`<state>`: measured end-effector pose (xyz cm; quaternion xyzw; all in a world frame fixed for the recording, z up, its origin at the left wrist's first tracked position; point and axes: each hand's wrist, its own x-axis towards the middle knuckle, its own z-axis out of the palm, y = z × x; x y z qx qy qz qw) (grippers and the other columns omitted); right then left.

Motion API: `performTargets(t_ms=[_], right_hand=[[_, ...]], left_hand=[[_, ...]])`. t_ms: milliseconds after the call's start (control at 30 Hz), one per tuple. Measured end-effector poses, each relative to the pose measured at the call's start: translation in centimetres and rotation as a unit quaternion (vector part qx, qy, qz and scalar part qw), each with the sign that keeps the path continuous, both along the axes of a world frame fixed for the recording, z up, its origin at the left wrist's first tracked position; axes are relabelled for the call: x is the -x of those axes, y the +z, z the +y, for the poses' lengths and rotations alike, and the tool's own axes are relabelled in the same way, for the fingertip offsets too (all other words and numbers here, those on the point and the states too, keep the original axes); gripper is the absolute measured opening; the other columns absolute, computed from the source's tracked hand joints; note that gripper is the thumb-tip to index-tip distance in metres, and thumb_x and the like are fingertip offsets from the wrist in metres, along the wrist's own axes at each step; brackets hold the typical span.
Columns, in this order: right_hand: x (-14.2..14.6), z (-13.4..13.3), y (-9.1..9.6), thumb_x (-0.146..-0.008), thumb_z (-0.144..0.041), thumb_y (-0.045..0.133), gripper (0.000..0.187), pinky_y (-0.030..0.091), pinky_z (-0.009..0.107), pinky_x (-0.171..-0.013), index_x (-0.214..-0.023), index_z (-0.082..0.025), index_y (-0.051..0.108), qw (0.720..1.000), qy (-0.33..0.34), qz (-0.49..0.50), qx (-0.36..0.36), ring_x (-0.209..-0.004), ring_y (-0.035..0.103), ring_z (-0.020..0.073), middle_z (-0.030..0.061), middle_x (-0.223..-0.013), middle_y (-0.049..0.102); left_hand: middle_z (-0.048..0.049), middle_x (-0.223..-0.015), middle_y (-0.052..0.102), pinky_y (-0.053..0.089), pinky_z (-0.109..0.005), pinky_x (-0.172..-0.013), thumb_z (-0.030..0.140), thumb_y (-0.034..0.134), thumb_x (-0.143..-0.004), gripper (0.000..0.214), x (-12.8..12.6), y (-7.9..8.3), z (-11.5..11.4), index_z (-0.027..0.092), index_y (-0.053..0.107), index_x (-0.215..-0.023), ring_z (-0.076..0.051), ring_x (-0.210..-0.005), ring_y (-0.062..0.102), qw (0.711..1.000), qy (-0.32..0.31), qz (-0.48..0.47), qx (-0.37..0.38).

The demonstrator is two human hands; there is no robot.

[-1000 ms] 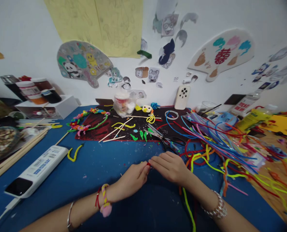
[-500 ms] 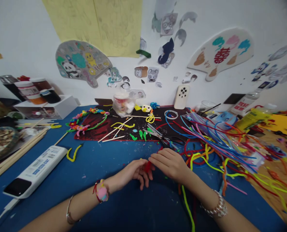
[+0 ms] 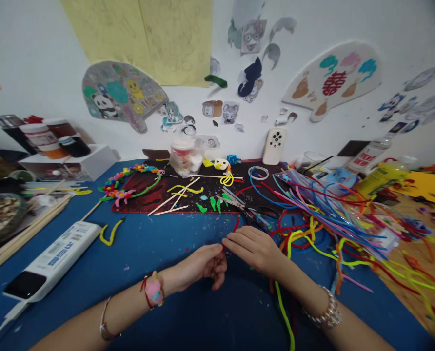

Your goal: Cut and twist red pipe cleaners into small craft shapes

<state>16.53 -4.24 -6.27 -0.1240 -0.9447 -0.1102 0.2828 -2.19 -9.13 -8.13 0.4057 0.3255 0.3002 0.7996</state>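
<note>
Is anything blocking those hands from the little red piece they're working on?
Nothing visible: the red piece shows right at the left hand's fingertips, with the right hand's fingers close beside it. The scissors lie beyond the hands, not between.

The left hand (image 3: 205, 263) and the right hand (image 3: 254, 248) are hiding nearly all of a red strand (image 3: 224, 248) between them, and the right hand is covering its own thumb. The left edge is cutting off the bowl (image 3: 22, 209); the top edge is cropping the yellow sheet (image 3: 140, 44), whose drawn lines (image 3: 177, 41) are showing too faintly to make out. The bottom edge is cutting off both forearms (image 3: 89, 317). Small print (image 3: 69, 240) on the white device (image 3: 51, 265) is blurring.
</note>
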Motion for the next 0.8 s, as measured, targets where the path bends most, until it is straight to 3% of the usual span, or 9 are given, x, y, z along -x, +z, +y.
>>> performTargets(t_ms=[133,400,633,800], right_hand=[[0.1,-0.2,0.1,-0.090,-0.011,0.040,0.022,0.049,0.032,-0.074,-0.102,-0.012,0.059,1.000,0.008,0.023,0.008,-0.083,0.057,0.0174,0.0093,-0.090,0.065],[-0.1,-0.2,-0.5,-0.088,-0.011,0.042,0.024,0.050,0.032,-0.075,-0.106,-0.014,0.058,0.999,0.010,0.030,0.037,-0.090,0.057,0.0185,0.0107,-0.096,0.061],[0.1,-0.2,-1.3,-0.086,-0.011,0.045,0.019,0.050,0.025,-0.074,-0.096,-0.017,0.059,0.974,-0.034,0.136,0.179,-0.085,0.058,0.0143,0.0083,-0.093,0.059],[0.5,-0.2,-1.2,-0.086,-0.012,0.045,0.017,0.050,0.027,-0.078,-0.094,-0.020,0.059,0.955,-0.049,0.157,0.247,-0.087,0.059,0.0147,0.0056,-0.090,0.063]], left_hand=[[0.0070,-0.056,0.034,0.034,-0.022,-0.047,0.042,0.034,-0.087,0.031,0.0,0.4,0.0,0.017,0.039,-0.071,-0.006,-0.042,0.041,0.998,0.006,0.045,-0.041],[0.0039,-0.064,0.044,0.029,-0.020,-0.044,0.045,0.029,-0.089,0.034,-0.2,0.2,0.0,0.015,0.041,-0.077,-0.005,-0.043,0.043,0.989,-0.001,0.085,-0.119],[0.0066,-0.059,0.040,0.028,-0.018,-0.041,0.040,0.030,-0.091,0.028,-0.2,-0.2,0.2,0.017,0.040,-0.079,-0.004,-0.041,0.039,0.986,0.039,0.066,-0.146],[0.0071,-0.055,0.039,0.028,-0.018,-0.040,0.040,0.032,-0.091,0.028,-0.2,-0.3,0.2,0.016,0.042,-0.080,-0.004,-0.039,0.037,0.981,0.053,0.092,-0.161]])
